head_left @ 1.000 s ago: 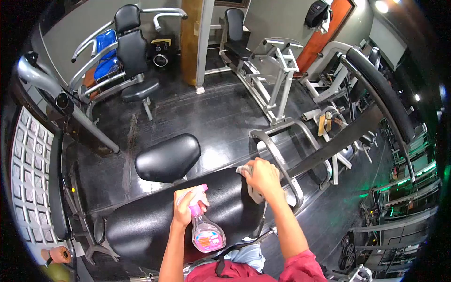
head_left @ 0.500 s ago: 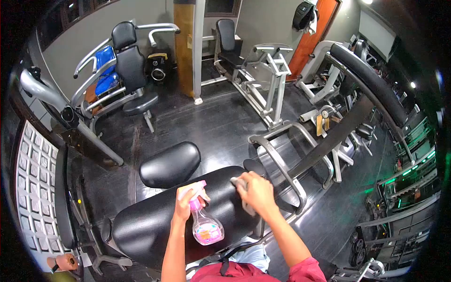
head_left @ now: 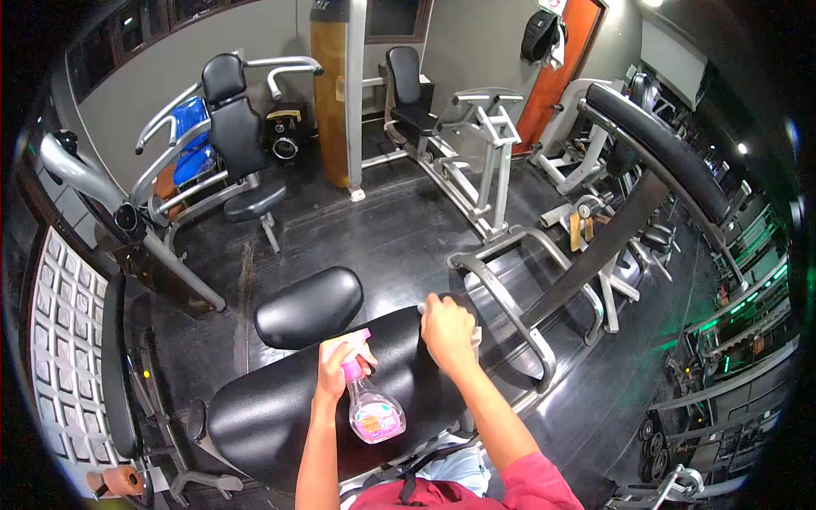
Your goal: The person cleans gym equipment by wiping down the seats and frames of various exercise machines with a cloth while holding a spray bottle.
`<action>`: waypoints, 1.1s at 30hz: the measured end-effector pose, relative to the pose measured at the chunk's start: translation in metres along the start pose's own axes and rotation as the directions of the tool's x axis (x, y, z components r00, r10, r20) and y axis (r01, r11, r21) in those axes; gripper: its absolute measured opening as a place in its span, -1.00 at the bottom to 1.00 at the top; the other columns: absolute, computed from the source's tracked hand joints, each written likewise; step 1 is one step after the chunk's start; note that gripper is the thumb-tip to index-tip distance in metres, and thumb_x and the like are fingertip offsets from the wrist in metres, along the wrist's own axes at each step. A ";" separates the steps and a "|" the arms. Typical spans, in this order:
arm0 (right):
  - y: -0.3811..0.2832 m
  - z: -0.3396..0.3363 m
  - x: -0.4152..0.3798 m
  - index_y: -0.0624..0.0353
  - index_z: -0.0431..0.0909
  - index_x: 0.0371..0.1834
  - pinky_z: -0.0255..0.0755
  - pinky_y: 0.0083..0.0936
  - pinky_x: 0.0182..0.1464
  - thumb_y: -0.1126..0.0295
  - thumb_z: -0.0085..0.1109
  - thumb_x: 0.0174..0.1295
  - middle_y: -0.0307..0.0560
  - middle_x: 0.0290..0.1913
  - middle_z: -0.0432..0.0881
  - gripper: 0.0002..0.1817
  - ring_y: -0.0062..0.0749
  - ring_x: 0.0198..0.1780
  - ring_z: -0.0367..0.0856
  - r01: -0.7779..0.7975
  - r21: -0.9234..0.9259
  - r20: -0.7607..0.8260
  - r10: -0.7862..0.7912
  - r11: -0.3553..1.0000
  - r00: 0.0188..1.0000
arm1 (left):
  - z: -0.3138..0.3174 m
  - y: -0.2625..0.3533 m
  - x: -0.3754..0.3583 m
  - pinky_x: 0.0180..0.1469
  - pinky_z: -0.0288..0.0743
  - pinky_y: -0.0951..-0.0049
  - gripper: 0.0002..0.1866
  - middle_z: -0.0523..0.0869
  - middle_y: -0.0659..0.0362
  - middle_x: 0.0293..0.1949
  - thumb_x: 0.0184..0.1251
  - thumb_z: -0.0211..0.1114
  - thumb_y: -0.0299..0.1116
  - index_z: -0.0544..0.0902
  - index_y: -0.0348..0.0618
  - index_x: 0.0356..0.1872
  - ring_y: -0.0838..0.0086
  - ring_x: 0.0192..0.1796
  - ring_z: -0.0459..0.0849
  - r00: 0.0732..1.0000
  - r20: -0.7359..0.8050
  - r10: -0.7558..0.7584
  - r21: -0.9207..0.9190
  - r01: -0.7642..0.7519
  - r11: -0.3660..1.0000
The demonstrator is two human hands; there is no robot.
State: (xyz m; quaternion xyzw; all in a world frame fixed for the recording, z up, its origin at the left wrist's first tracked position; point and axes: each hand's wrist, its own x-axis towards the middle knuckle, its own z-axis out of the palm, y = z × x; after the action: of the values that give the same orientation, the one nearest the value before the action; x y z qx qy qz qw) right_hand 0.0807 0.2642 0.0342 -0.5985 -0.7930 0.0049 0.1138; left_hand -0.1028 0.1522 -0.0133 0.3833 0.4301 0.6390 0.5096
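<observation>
In the head view, my left hand [head_left: 338,364] is closed around the neck and pink trigger of a clear spray bottle [head_left: 376,415] with a colourful label. The bottle is held over a long black padded bench [head_left: 280,406]. At the bench's right end, my right hand [head_left: 448,330] is closed on a greyish cloth [head_left: 477,337], mostly hidden under the fingers. It rests at the pad's far edge. Just beyond the bench sits a smaller black pad [head_left: 309,306].
A silver tubular frame [head_left: 501,297] stands right of the bench. Ahead are a seated machine [head_left: 245,136], a tan column [head_left: 334,102] and another machine [head_left: 480,144]. White panelling [head_left: 70,357] lines the left side; weight racks [head_left: 722,391] stand at right.
My right hand has moved slightly up and left with the cloth, toward the pad's far edge. The left hand keeps its hold on the bottle. The view has shifted a little.
</observation>
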 end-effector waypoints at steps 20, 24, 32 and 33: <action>0.015 -0.015 -0.039 0.00 0.66 -0.12 0.55 -0.15 -0.10 0.33 0.26 0.18 -0.03 -0.18 0.62 -0.79 -0.04 -0.13 0.67 0.144 0.324 -0.126 -0.109 0.935 0.986 | -0.002 -0.001 0.005 -0.57 0.51 0.53 -0.44 0.73 -0.06 -0.50 0.43 0.00 0.06 0.61 -0.35 -0.31 0.41 -0.61 0.67 0.999 0.034 0.042 0.035 -0.043 0.998; 0.002 -0.018 -0.087 0.05 0.56 -0.09 0.56 -0.19 -0.16 0.34 0.29 0.14 -0.10 -0.20 0.59 -0.73 -0.09 -0.16 0.66 0.206 0.343 -0.102 -0.181 0.916 0.978 | -0.008 -0.009 0.008 -0.49 0.51 0.52 -0.50 0.73 -0.02 -0.50 0.44 -0.02 -0.10 0.65 -0.40 -0.07 0.42 -0.59 0.64 0.995 0.069 0.068 -0.022 -0.067 0.998; 0.055 -0.003 -0.085 0.00 0.55 -0.09 0.52 -0.11 -0.16 0.28 0.22 0.23 -0.06 -0.12 0.61 -0.79 0.05 -0.15 0.65 0.070 0.493 -0.192 0.030 0.867 0.981 | -0.005 -0.009 0.010 -0.54 0.45 0.55 -0.46 0.71 0.04 -0.53 0.44 -0.01 -0.04 0.66 -0.38 0.00 0.47 -0.62 0.60 0.988 0.100 0.117 0.005 -0.118 0.993; 0.052 -0.003 -0.078 0.00 0.55 -0.09 0.51 -0.09 -0.15 0.27 0.21 0.25 -0.05 -0.11 0.61 -0.79 0.07 -0.14 0.65 0.029 0.511 -0.196 0.084 0.859 0.977 | -0.001 -0.009 0.010 -0.53 0.45 0.53 -0.47 0.70 0.05 -0.53 0.45 -0.01 -0.05 0.67 -0.39 -0.02 0.48 -0.60 0.60 0.992 0.074 0.102 0.063 -0.107 0.992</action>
State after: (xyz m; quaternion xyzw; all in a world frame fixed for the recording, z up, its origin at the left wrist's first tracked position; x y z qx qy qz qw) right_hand 0.1508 0.2044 0.0163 -0.5553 -0.7380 0.1526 0.3518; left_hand -0.1033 0.1632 -0.0212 0.4444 0.4122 0.6363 0.4772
